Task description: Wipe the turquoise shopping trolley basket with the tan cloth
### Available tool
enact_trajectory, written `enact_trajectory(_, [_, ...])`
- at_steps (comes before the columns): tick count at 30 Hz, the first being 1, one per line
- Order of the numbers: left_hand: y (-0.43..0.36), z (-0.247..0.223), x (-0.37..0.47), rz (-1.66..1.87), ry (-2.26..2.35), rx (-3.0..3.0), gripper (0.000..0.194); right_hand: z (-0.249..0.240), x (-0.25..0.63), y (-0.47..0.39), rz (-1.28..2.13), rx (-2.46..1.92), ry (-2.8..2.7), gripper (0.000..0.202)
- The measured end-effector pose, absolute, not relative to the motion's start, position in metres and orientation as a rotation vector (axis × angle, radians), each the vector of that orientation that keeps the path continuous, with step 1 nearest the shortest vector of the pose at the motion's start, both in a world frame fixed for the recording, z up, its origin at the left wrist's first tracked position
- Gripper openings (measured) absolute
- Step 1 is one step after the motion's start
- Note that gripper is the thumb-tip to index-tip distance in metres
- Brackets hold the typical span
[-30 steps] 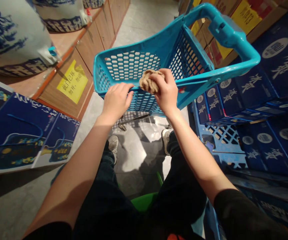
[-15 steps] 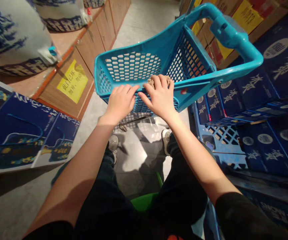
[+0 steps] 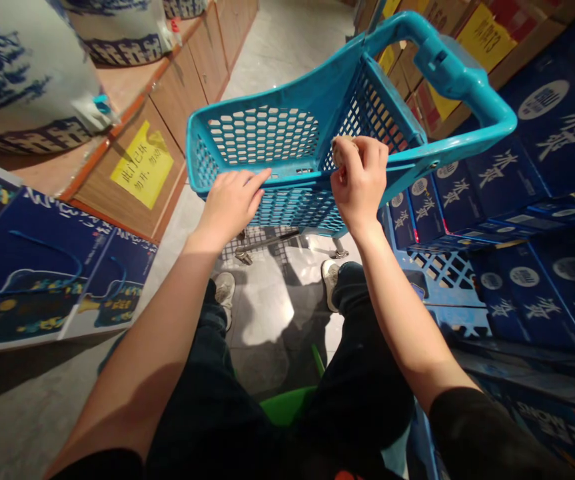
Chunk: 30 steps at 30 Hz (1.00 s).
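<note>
A turquoise plastic shopping cart [image 3: 287, 207] with honeycomb holes in its walls stands sideways before me. My left hand [image 3: 230, 203] lies over its near rim, fingers stretched out and fairly flat. Farther right along the same rim, my right hand [image 3: 360, 180] is closed around a small crumpled tan cloth [image 3: 343, 152]. Most of the cloth is hidden by the fingers. The cart's thick handle [image 3: 457, 73] rises at the upper right, beyond my right hand.
Blue boxes [image 3: 507, 167] are stacked at the right on blue plastic pallets [image 3: 440, 280]. Large blue-and-white jars [image 3: 22, 73] stand on a wooden cabinet [image 3: 177, 93] at the left. Blue gift bags [image 3: 47, 253] are in front of it. A green seat [image 3: 287, 403] is beneath me.
My right hand has moved right along the rim and lifted slightly, its spread fingers now closed on the cloth. My left hand has shifted slightly left.
</note>
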<state>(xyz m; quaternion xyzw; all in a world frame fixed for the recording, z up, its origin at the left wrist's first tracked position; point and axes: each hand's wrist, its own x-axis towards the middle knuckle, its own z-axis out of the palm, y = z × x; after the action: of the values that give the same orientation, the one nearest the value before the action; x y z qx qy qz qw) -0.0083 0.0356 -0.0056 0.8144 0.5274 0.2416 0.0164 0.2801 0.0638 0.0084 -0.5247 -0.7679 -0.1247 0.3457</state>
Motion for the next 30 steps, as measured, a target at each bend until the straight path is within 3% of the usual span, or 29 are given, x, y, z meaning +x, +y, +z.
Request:
enact_trajectory(6, [0.035,-0.004,-0.009,0.715,1.660,2.574,0.050,0.003,0.238,0.047,-0.243,-1.319,-2.138,0.072])
enact_trajectory(15, [0.031,-0.004,-0.024,0.677,1.761,2.525,0.046,0.009,0.312,0.066,-0.443,-1.361,-1.823,0.037])
enact_trajectory(23, [0.032,-0.009,-0.020,0.735,1.738,2.564,0.039,0.005,0.250,0.048,-0.184,-1.335,-2.148,0.053])
enact_trajectory(30, [0.031,-0.008,-0.023,0.728,1.754,2.585,0.041,0.010,0.267,0.049,-0.277,-1.437,-2.118,0.057])
